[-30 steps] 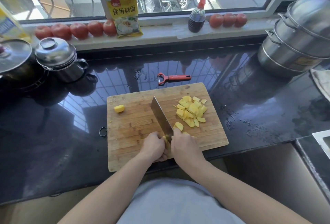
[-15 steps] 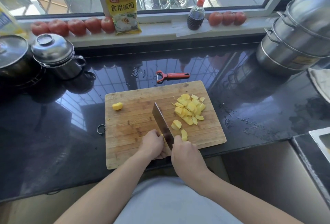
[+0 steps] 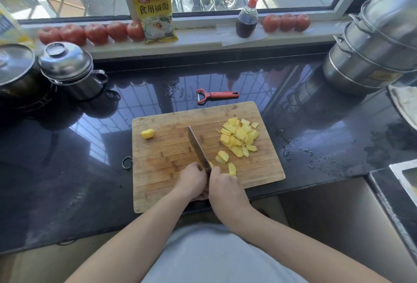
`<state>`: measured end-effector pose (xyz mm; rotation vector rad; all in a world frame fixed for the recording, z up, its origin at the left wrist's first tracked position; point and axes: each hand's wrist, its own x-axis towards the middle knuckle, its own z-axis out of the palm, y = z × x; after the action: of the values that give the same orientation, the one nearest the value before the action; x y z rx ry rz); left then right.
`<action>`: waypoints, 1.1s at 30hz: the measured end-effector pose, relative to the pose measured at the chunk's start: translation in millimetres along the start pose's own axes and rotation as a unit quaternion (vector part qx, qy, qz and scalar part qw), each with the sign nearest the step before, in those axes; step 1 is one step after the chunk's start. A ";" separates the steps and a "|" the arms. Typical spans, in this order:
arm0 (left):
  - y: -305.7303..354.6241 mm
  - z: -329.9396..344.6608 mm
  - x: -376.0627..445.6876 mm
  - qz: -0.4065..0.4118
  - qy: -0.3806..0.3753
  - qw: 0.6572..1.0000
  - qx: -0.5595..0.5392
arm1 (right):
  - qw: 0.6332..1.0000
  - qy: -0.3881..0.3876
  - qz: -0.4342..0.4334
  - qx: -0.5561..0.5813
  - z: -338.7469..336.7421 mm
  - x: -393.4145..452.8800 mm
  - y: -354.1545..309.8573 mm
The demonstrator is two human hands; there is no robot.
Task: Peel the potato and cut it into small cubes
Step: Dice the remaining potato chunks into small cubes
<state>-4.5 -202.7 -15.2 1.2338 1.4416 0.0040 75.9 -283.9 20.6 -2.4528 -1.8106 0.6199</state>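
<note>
On the bamboo cutting board (image 3: 171, 147), the right hand (image 3: 225, 189) grips the handle of a cleaver (image 3: 198, 147), its fingers curled round it; the blade runs away from the body and its edge rests on the board. Pressed against the blade's left face, the left hand (image 3: 191, 181) has its fingers curled down over a piece of potato (image 3: 211, 164) — only a sliver of yellow shows between the two hands, so its size cannot be told. To the right of the blade a few cut slices (image 3: 222, 157) lie close by, and farther back a heap of yellow potato pieces (image 3: 239, 136) sits near the board's far right corner. One stray chunk (image 3: 147, 134) lies alone near the far left edge.

The board rests at the front edge of a glossy black desk (image 3: 67, 170). Just beyond it lies a red-handled peeler (image 3: 216, 96). A lidded steel pot (image 3: 70, 68) stands at the left, stacked steel steamers (image 3: 372, 52) at the right. Along the windowsill sit a row of tomatoes (image 3: 94, 33), a yellow packet (image 3: 155, 12) and a dark sauce bottle (image 3: 247, 17) — with more tomatoes to its right.
</note>
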 end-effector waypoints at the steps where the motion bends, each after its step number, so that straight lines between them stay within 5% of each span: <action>1: 0.5 -0.3 -0.2 0.000 0.000 1.000 -0.002 | 1.000 0.004 0.007 0.013 -0.1 4.1 0.0; 7: -2.2 2.9 4.1 -0.003 0.009 1.000 0.022 | 0.996 0.038 0.018 0.082 -9.7 18.8 26.9; 11: 5.0 -4.7 8.0 0.032 0.009 0.996 0.081 | 0.994 0.089 -0.019 0.054 -25.9 24.6 61.4; 14: 6.7 -26.2 8.3 0.012 -0.004 1.000 0.024 | 0.987 0.138 -0.081 0.008 -37.0 33.4 87.2; 17: 3.6 -60.7 9.1 -0.004 0.092 0.989 -0.112 | 0.958 0.200 -0.169 -0.115 -41.6 34.6 113.9; 20: 9.2 -83.8 4.4 0.097 0.232 0.954 -0.160 | 0.931 0.217 -0.229 -0.186 -34.6 32.1 125.1; 22: 21.0 -79.5 -12.4 0.197 0.211 0.956 -0.045 | 0.930 0.205 -0.215 -0.214 -22.0 34.3 126.5; 24: 27.8 -59.0 -26.4 0.263 0.082 0.953 0.128 | 0.935 0.200 -0.200 -0.216 -11.6 35.3 122.4; 27: 24.2 -22.3 -27.9 0.339 -0.025 0.866 0.368 | 0.931 0.250 -0.201 -0.177 -7.1 36.2 112.5; 29: 21.9 -7.1 -21.3 0.366 -0.016 0.826 0.429 | 0.923 0.270 -0.213 -0.170 -2.8 37.4 108.5; 33: 26.7 3.0 -7.9 0.358 -0.028 0.837 0.414 | 0.915 0.265 -0.237 -0.191 4.5 33.4 107.0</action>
<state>13.2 -197.9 5.9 2.4173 0.8343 -0.1611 180.0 -288.5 -20.8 -1.9275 -2.2734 -0.4277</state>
